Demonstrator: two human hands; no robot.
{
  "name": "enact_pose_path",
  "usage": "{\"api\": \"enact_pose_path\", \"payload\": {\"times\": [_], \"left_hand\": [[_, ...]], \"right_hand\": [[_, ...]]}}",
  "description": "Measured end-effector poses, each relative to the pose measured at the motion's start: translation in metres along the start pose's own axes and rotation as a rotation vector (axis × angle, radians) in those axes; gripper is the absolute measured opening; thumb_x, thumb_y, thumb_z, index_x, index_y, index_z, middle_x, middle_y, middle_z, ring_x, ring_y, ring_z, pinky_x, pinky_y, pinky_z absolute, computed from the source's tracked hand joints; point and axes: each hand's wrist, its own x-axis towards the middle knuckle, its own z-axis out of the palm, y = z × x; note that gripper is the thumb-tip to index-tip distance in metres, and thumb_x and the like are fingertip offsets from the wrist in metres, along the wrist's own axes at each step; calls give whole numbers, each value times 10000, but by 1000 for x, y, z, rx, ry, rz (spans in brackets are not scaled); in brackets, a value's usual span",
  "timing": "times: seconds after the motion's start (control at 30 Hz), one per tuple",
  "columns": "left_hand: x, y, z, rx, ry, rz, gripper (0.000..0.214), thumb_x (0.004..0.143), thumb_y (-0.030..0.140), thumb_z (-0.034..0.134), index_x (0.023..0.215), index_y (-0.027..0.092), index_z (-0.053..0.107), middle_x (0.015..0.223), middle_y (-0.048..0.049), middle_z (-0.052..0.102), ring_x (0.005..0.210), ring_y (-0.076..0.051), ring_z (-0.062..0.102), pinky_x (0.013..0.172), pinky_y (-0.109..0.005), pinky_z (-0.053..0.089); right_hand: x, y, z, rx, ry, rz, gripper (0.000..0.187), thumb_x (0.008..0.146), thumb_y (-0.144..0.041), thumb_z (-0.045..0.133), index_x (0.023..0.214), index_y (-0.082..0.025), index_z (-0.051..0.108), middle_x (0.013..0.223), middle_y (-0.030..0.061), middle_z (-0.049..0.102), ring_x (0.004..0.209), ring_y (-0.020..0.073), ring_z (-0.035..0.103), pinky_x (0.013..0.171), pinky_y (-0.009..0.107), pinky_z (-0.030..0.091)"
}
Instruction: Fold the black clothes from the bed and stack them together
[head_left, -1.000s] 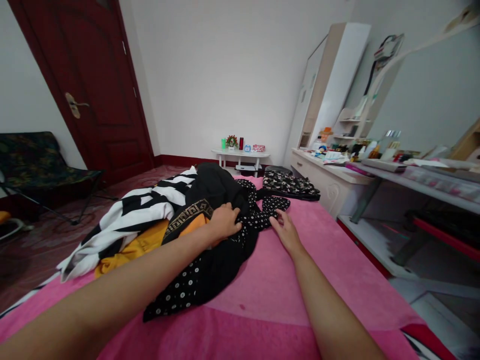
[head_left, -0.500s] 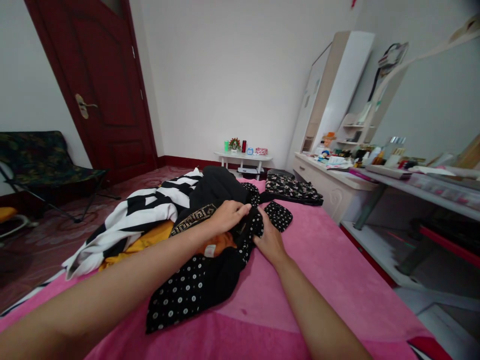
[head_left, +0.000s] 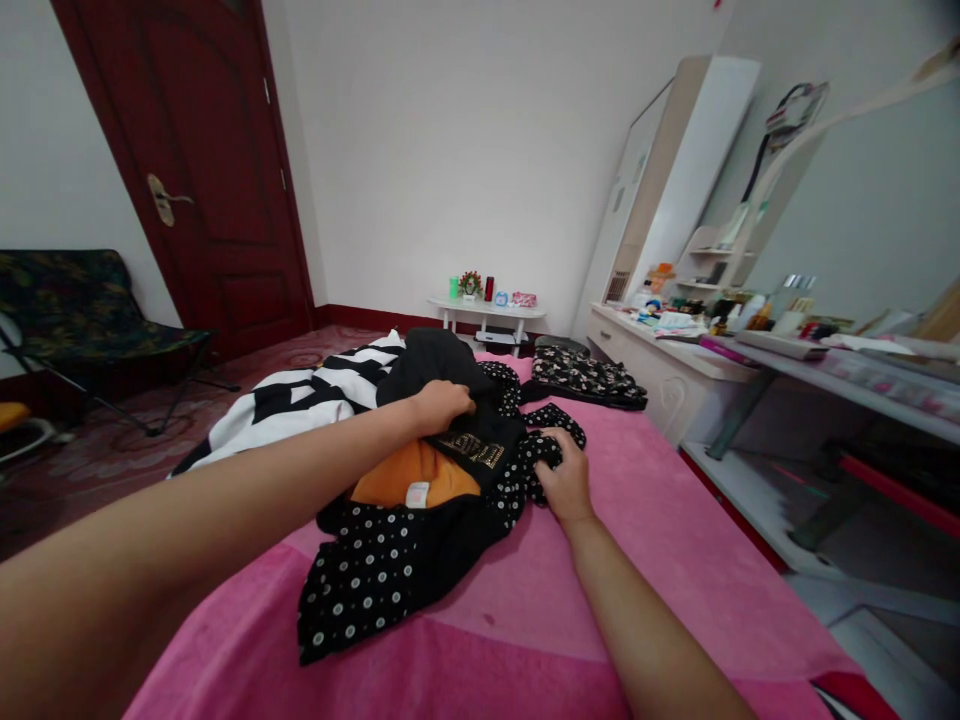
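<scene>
A heap of clothes lies on the pink bed cover [head_left: 645,540]. My left hand [head_left: 439,405] is closed on a black garment [head_left: 435,365] near the top of the heap. My right hand [head_left: 564,482] is closed on the black polka-dot garment [head_left: 390,570], which trails toward me. Between my hands lie an orange piece of clothing with a white label [head_left: 409,480] and a black band with a gold pattern [head_left: 472,448]. A black-and-white striped garment [head_left: 300,395] spreads to the left of the heap.
A folded dark floral garment [head_left: 581,375] lies at the bed's far end. A cluttered white dresser [head_left: 675,345] and desk [head_left: 847,365] stand on the right. A small white table [head_left: 484,312] stands by the far wall. A red door [head_left: 195,170] and folding chair [head_left: 82,320] are at left.
My left hand has moved up the heap and pulled the black garment back, baring more of the orange cloth. My right hand has closed on the polka-dot fabric.
</scene>
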Motion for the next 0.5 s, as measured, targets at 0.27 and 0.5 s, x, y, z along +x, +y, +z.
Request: {"api": "enact_pose_path", "payload": {"times": [0.27,0.5], "left_hand": [[-65,-121,-96,120,423,-516,237,842,150,476,958,167,682,1098,-73,585,916,-229,546,811,-345,429],[-139,-159,-40,-61,223,-598,32,708,109,669,689,134,662,684,-20,639,729,-171,549,781,-349,455]], "right_hand": [[0,6,2,-18,64,115,237,654,-183,485,878,-215,555,880,31,641,858,213,595,822,314,467],[2,12,10,9,-3,178,284,673,-203,490,937,-210,595,945,38,675,897,221,613,842,327,465]]}}
